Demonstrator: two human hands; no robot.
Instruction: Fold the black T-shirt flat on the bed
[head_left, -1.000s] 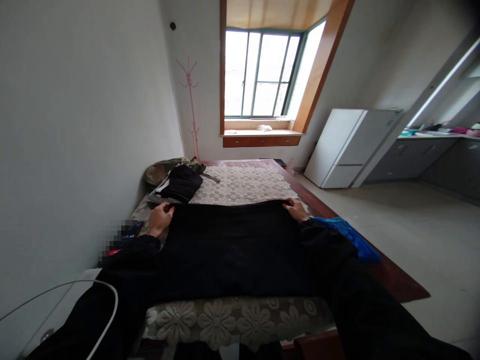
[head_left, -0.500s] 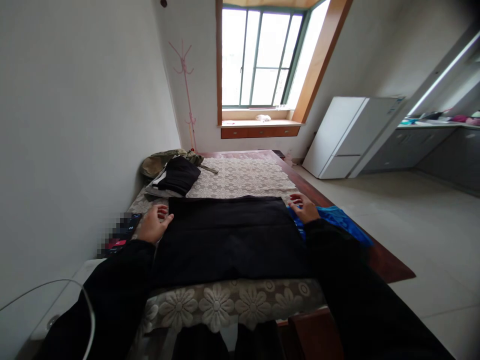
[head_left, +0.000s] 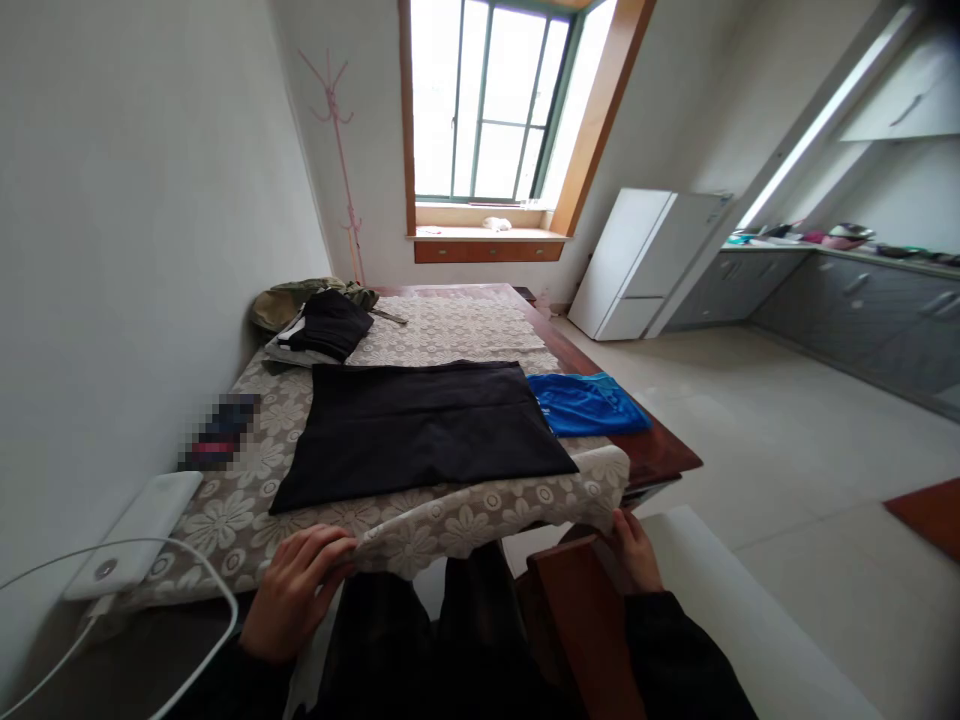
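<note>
A folded black garment [head_left: 424, 427] lies flat on the lace tablecloth [head_left: 465, 335] near the table's front edge. My left hand [head_left: 296, 588] grips the hanging front hem of the tablecloth at the left. My right hand [head_left: 636, 552] is down by the front right corner, fingers curled at the cloth's edge beside a wooden chair back [head_left: 581, 620]. A folded blue garment [head_left: 585, 402] rests just right of the black one.
A pile of dark and olive clothes [head_left: 319, 320] sits at the table's far left. A white power bank [head_left: 135, 532] with a cable and a blurred phone [head_left: 219, 445] lie at the left edge. A white fridge [head_left: 637, 262] and grey cabinets [head_left: 862, 320] stand to the right.
Both hands let go of the black garment's far edge and drew back to the table's front, now at the tablecloth hem. The camera pulled back, and the blue garment shows in full.
</note>
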